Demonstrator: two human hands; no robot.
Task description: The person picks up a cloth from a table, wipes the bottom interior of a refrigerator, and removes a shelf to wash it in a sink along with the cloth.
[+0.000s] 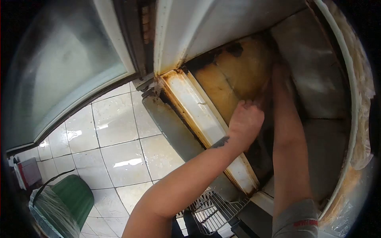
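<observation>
Inside a stained white cabinet, my left hand (248,121) is curled closed beside a yellow-brown, blackened panel (250,63). Whatever its fingers grip, if anything, is hidden. My right hand (281,73) reaches deeper, at the panel's far right edge by the grey metal wall (309,51). Shadow and blur hide its fingers. Below my left wrist runs a white ledge (202,119) with rusty edges. Dark, dirty surface shows between my two forearms.
A glass door (67,67) stands open at the left. Wet white tiles (119,154) cover the floor. A green bin (75,198) with a plastic liner sits lower left, near a red and white box (28,173). A wire rack (222,208) is at the bottom.
</observation>
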